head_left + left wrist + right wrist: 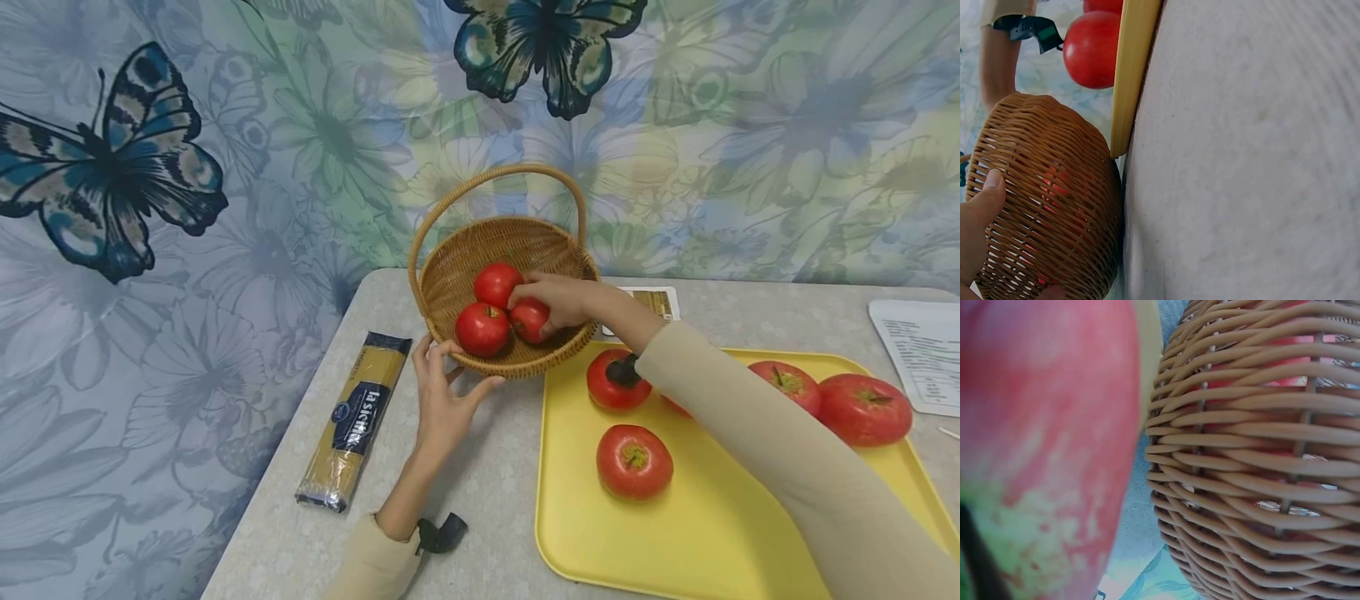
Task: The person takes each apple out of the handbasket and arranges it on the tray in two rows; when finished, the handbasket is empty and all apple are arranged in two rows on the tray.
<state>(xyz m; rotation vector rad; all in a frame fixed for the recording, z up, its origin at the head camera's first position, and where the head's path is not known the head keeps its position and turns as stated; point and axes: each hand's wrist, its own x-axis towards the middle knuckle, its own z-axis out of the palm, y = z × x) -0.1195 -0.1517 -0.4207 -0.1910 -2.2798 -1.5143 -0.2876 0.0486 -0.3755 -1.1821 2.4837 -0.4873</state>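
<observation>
1. Left hand (438,404), fingers bent, grips the rim of the tilted basket (457,279) just beyond it.
2. Right hand (562,300) reaches inside, fingers curled round a red apple (528,321).
3. Two more apples (482,330) lie just left of the right hand.

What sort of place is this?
Probably an indoor workspace, perhaps a staged one: a pale table with red apples on a yellow tray and in a wicker basket, and a butterfly-print backdrop behind.
</observation>
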